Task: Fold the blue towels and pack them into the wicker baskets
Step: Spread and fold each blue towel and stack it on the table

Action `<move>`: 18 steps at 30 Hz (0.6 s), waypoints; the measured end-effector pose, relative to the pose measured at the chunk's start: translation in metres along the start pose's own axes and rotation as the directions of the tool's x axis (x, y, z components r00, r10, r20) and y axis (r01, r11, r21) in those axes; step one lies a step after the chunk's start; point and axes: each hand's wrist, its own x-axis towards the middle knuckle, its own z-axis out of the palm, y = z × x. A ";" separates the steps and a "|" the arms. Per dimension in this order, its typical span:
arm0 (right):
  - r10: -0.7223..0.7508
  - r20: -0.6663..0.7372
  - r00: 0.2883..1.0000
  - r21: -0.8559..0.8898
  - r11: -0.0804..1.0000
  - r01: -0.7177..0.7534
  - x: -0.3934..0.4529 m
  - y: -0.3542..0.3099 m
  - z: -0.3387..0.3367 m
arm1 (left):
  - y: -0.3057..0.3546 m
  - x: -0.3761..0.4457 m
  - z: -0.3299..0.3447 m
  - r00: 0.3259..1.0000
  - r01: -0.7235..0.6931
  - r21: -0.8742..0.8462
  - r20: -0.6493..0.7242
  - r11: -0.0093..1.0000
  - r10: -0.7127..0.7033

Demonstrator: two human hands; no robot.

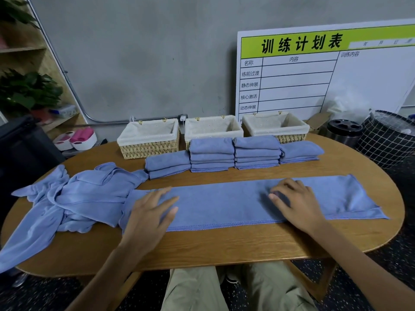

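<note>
A long blue towel, folded lengthwise into a strip, lies across the wooden table. My left hand rests flat on its left part, fingers straight and spread. My right hand presses flat on its right part. A heap of unfolded blue towels lies at the left and hangs over the table edge. Behind the strip stand stacks of folded blue towels, with lower piles at the left and at the right. Three lined wicker baskets stand in a row at the back, showing only lining.
A whiteboard leans on the grey wall at the back right. A checked laundry basket and a dark round bin stand right of the table. Shelves with plants and white tubs are at the left.
</note>
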 end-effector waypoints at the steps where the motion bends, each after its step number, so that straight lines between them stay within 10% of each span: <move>1: 0.009 0.072 0.997 0.019 1.000 -0.011 0.006 -0.009 0.005 | 0.004 0.009 0.004 0.996 0.068 0.004 0.064 0.998 -0.069; 7: 0.074 0.503 0.861 -0.052 0.997 -0.055 0.014 -0.006 0.022 | -0.005 0.014 0.032 0.819 0.334 0.257 0.397 0.907 -0.414; 18: 0.090 0.521 0.849 -0.114 0.993 -0.035 0.013 -0.006 0.018 | -0.030 0.011 0.033 0.848 0.274 0.309 0.370 0.911 -0.381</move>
